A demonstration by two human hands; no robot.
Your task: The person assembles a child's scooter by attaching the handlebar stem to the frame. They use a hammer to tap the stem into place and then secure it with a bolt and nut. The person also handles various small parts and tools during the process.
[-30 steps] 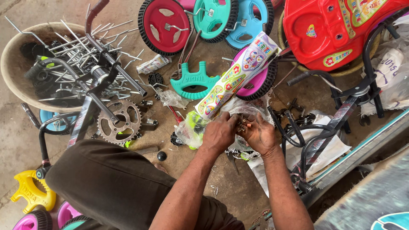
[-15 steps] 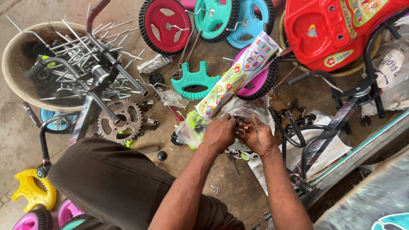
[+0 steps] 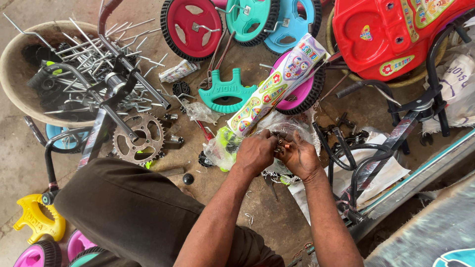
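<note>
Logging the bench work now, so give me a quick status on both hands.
Left hand and right hand together, pinching small metal parts. Clear plastic bag right beneath. Patterned tube lies just beyond.

2 hands, the left hand (image 3: pixel 255 153) and the right hand (image 3: pixel 299 157); 1 chain sprocket (image 3: pixel 138 139); 1 red wheel (image 3: pixel 193 27); 1 teal wheel (image 3: pixel 250 20); 1 blue wheel (image 3: pixel 292 29); 1 red plastic seat body (image 3: pixel 391 34); 1 round basin (image 3: pixel 15 64) of metal rods.

You have bright, even daylight with soft, short shadows under the parts. Mild glare sits on the red plastic body (image 3: pixel 396 34). Focus is sharp at centre; the wide lens bends and softens the lower right corner.
</note>
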